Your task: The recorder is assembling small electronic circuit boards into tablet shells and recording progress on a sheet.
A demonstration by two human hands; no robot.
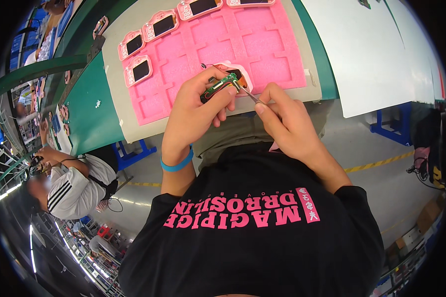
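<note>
The grip of your left hand (195,99) is clamped on a green circuit board (218,88), raised at a tilt over the near edge of a pink foam tray (270,72). The grip of your right hand (290,116) is pinched together on slim metal tweezers (251,96), their tips at the board's right end, though whether they touch it you cannot tell from here. Just behind the board sits a pale pink casing (247,75), partly hidden by your fingers. Five pink units (161,25) with screens line the tray's left and far sides, the farthest cut off by the frame. A blue band (177,161) circles your left wrist. Beneath the tray, a grey-beige mat (118,91) covers part of the green worktop (95,116), and a large white sheet (381,59) lies to your right. To your left, a co-worker (84,188) in a white shirt with black stripes sits near a blue stool (134,156).
</note>
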